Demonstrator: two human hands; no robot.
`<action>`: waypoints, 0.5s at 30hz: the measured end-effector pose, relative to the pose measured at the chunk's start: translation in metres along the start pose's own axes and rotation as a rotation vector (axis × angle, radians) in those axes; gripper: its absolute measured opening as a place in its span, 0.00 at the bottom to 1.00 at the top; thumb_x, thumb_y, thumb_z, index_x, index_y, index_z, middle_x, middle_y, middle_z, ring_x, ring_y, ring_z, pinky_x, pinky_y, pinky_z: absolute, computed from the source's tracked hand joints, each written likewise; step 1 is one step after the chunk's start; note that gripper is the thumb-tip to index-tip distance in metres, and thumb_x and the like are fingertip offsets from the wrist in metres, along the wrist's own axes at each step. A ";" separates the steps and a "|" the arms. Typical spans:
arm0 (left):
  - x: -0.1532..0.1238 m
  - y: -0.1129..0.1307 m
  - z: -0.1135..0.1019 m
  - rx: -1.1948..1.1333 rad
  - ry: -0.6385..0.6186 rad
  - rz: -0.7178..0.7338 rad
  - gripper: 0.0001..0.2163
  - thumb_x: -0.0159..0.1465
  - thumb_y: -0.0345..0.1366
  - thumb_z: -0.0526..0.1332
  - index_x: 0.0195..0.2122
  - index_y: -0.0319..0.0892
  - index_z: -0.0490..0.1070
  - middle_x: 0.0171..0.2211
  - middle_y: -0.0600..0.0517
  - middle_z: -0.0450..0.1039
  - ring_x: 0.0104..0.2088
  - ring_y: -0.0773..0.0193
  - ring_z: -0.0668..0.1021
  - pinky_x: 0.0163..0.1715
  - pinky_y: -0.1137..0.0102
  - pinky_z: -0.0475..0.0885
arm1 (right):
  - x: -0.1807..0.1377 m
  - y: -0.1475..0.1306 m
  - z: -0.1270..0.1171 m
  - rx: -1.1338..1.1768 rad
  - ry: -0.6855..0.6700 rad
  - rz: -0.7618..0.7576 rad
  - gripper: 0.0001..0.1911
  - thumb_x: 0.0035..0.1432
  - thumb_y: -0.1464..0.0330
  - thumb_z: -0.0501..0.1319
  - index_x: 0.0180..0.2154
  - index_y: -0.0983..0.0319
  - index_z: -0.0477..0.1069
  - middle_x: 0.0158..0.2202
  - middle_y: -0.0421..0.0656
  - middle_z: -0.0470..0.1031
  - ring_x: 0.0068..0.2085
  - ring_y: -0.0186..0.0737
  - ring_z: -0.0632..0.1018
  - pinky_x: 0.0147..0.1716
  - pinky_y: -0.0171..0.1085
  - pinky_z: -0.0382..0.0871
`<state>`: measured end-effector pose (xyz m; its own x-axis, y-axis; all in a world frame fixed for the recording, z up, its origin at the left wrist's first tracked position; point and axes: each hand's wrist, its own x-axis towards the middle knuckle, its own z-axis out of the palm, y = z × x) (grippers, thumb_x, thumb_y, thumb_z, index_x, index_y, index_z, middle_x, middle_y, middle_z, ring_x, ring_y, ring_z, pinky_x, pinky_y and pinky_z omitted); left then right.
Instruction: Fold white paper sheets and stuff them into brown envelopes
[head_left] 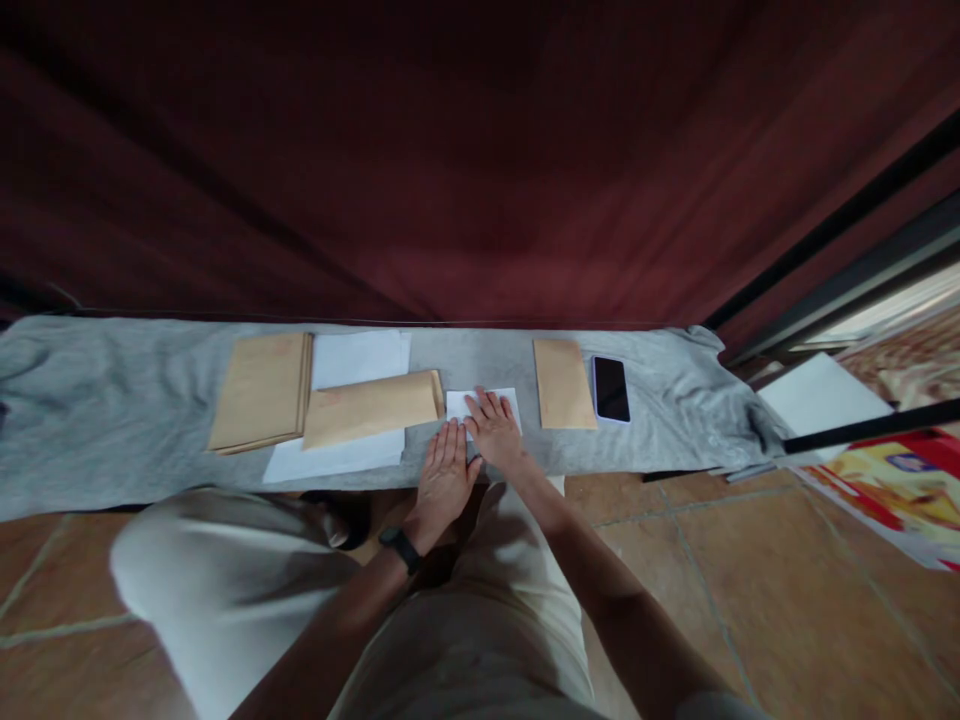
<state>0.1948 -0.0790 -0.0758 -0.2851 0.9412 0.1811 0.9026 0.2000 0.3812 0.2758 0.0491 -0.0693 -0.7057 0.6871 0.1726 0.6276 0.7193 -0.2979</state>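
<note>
A small white sheet of paper (459, 400), which looks folded, lies flat on the grey cloth in front of me. My right hand (493, 428) rests palm down on it with the fingers stretched out. Beside it, my left hand (445, 470) lies flat, fingertips at the paper's near left edge; a dark watch is on that wrist. Just left of the paper, a brown envelope (371, 408) lies across white sheets (360, 357). Further left sits a stack of brown envelopes (259, 390). To the right is a single brown envelope (564, 385).
A phone (611, 389) with a dark screen lies right of the single envelope. The grey cloth (120, 400) covers a narrow bench, backed by a dark red curtain (450, 200). At the right are a colourful box (900, 490) and a white panel (821, 395) near dark bars.
</note>
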 end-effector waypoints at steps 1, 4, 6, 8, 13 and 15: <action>0.000 -0.001 0.000 -0.008 0.001 0.001 0.30 0.72 0.43 0.50 0.70 0.29 0.57 0.71 0.33 0.56 0.73 0.46 0.57 0.70 0.48 0.54 | 0.001 0.000 0.002 -0.006 0.002 0.007 0.26 0.74 0.61 0.51 0.68 0.59 0.62 0.72 0.48 0.58 0.71 0.50 0.61 0.70 0.53 0.49; -0.002 -0.001 -0.002 -0.030 0.013 -0.008 0.29 0.72 0.44 0.51 0.70 0.32 0.58 0.71 0.34 0.56 0.72 0.46 0.58 0.70 0.49 0.54 | -0.006 0.009 0.007 -0.020 0.053 0.084 0.27 0.74 0.60 0.50 0.69 0.61 0.60 0.72 0.52 0.58 0.71 0.52 0.60 0.70 0.54 0.50; -0.002 -0.001 -0.002 -0.059 0.016 -0.034 0.29 0.71 0.43 0.52 0.69 0.32 0.59 0.71 0.34 0.56 0.72 0.46 0.59 0.70 0.49 0.54 | -0.014 0.019 0.008 -0.029 0.102 0.156 0.28 0.74 0.61 0.49 0.70 0.65 0.58 0.71 0.55 0.58 0.71 0.53 0.60 0.69 0.55 0.51; 0.002 0.000 0.000 -0.134 0.017 -0.092 0.28 0.70 0.42 0.53 0.67 0.31 0.62 0.71 0.34 0.56 0.71 0.44 0.60 0.70 0.48 0.55 | -0.022 0.027 0.007 -0.041 0.140 0.223 0.28 0.74 0.63 0.48 0.70 0.68 0.57 0.71 0.57 0.58 0.71 0.53 0.60 0.68 0.55 0.53; 0.027 0.005 0.009 -0.565 0.084 -0.395 0.23 0.62 0.38 0.63 0.58 0.40 0.73 0.68 0.40 0.63 0.69 0.45 0.64 0.67 0.48 0.61 | -0.035 0.032 0.004 -0.070 0.131 0.287 0.29 0.74 0.67 0.48 0.70 0.72 0.56 0.71 0.59 0.57 0.71 0.52 0.61 0.69 0.53 0.54; 0.037 0.008 0.009 -0.781 0.142 -0.541 0.21 0.59 0.36 0.64 0.54 0.43 0.74 0.65 0.42 0.68 0.67 0.48 0.68 0.65 0.52 0.65 | -0.036 0.031 0.004 -0.069 0.133 0.282 0.28 0.74 0.67 0.47 0.70 0.73 0.56 0.71 0.59 0.58 0.71 0.52 0.61 0.69 0.53 0.54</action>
<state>0.1941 -0.0402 -0.0743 -0.6829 0.7224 -0.1083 0.1821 0.3120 0.9325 0.3195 0.0461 -0.0886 -0.4546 0.8644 0.2150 0.8164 0.5008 -0.2876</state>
